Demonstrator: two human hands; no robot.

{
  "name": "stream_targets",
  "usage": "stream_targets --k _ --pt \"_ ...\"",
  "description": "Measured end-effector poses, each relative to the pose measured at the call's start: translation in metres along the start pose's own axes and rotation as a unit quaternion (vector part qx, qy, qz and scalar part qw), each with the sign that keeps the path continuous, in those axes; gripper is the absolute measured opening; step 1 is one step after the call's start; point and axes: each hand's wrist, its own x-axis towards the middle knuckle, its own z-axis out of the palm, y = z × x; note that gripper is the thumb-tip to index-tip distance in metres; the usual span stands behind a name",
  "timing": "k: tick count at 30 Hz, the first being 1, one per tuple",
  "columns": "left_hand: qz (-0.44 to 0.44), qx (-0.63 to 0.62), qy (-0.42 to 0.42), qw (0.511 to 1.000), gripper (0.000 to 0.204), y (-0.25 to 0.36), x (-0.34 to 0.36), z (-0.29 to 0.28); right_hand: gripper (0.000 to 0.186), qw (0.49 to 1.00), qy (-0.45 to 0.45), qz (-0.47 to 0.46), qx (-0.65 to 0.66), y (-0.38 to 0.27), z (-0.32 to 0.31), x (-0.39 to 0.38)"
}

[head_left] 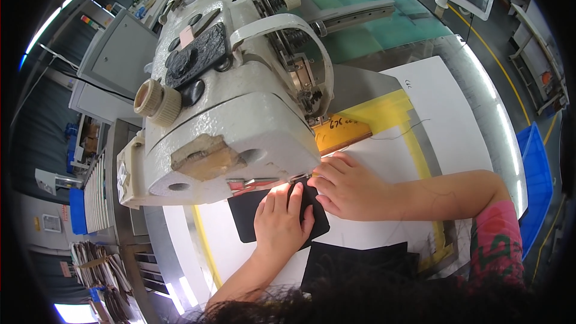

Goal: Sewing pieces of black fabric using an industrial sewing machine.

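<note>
My left hand (279, 228) lies flat, fingers extended and gripping nothing, on the black panel (245, 219) partly under the sewing machine (240, 126); my right hand (354, 187) curls by its upper right side (whether those fingers pinch anything, I cannot tell), with black pieces (360, 261) nearer me

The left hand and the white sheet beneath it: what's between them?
In the head view, a black piece lies between the left hand and the white sheet; it shows on both sides of the hand.
</note>
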Motion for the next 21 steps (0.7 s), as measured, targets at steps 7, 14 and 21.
stream_targets --k 7,14,21 --pt "-0.010 -0.023 0.043 0.999 0.039 -0.004 -0.002 -0.003 0.020 0.996 0.000 -0.063 0.056 -0.002 -0.007 -0.004" --pt "0.165 -0.309 0.003 0.937 0.029 0.023 -0.051 -0.041 0.036 0.980 -0.115 -0.126 0.104 -0.029 -0.012 0.011" --pt "0.169 -0.242 -0.124 0.947 0.046 0.059 -0.066 -0.013 0.041 0.944 -0.239 -0.180 -0.137 -0.059 -0.005 0.030"
